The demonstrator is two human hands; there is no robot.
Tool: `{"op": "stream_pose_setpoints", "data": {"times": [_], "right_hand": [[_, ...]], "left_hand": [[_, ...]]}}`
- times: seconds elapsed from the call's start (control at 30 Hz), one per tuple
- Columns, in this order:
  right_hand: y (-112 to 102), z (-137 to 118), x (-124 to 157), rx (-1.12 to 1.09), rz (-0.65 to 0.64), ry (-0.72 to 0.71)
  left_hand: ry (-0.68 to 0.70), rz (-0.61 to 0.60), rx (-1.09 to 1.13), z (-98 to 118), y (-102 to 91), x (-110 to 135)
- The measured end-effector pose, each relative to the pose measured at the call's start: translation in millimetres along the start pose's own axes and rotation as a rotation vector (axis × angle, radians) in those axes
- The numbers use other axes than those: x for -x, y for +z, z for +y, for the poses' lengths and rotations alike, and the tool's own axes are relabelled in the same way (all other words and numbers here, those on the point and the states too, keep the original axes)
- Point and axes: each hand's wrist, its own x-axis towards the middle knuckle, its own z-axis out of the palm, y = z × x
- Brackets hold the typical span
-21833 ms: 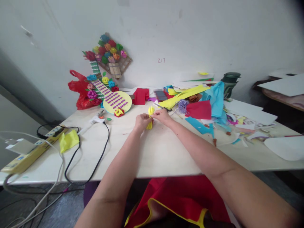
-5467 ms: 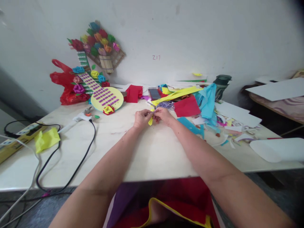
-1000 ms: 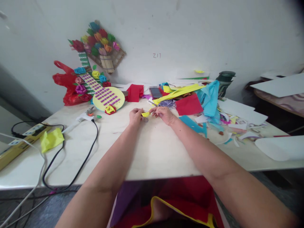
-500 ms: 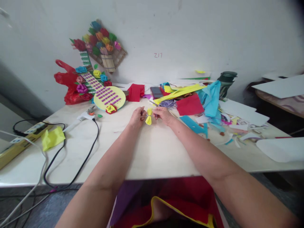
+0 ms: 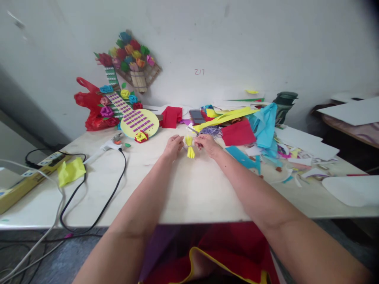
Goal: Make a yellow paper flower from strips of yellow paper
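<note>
A small bundle of pleated yellow crepe paper (image 5: 190, 147), cinched at the middle and fanned out at both ends, stands between my two hands above the white table. A thin string, hard to make out, runs round its waist and out to both sides. On the left side of the bundle, my left hand (image 5: 174, 147) is closed in a pinch on one end of the string. My right hand (image 5: 206, 144) pinches the other end, to the right of the bundle. Behind the hands lie a tangle of purple string (image 5: 211, 131) and partly hidden scissors (image 5: 192, 129).
Red crepe paper (image 5: 238, 132), blue crepe paper (image 5: 264, 126) and scraps cover the table's right side. A yellow round craft piece with paper flowers (image 5: 139, 120) leans at the back left. A glue gun (image 5: 114, 142), black cable (image 5: 109, 211) and power strip (image 5: 38, 173) lie left.
The camera view has shifted slightly, so everything appears a little further right. Both hands keep their pinch, the bundle staying between them with its lower end spread a bit more.
</note>
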Motion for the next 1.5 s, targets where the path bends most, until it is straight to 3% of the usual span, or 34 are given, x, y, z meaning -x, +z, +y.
{"op": "stream_pose_setpoints", "data": {"times": [0.2,0.37,0.47,0.63,1.07,1.33,1.5], "right_hand": [[-2.0,-0.7,-1.6,-0.1,0.049,-0.027],[2.6,-4.9,2.1,-0.188,-0.024,0.031],[5.6,-5.0,3.9,-0.146,-0.055,0.055],[8.9,-3.7,3.4,-0.049,-0.003,0.068],[7.7,-0.8,1.7,-0.057,0.013,0.086],[10.3,-3.9,1.3,0.006,0.013,0.165],[14.8,-2.6,0.9,0.132,-0.018,0.132]], "left_hand": [[0.048,-0.081,-0.059,-5.6,-6.2,-1.8],[0.006,-0.12,-0.034,-7.8,-3.5,-1.9],[-0.014,-0.092,-0.016,-7.0,-3.3,-1.7],[0.006,-0.042,0.014,-4.7,-8.4,-4.1],[0.011,0.002,0.083,4.0,-18.4,-5.9],[0.156,0.033,0.089,-0.2,-16.5,-10.9],[0.241,0.007,0.105,3.1,-12.2,-9.7]]}}
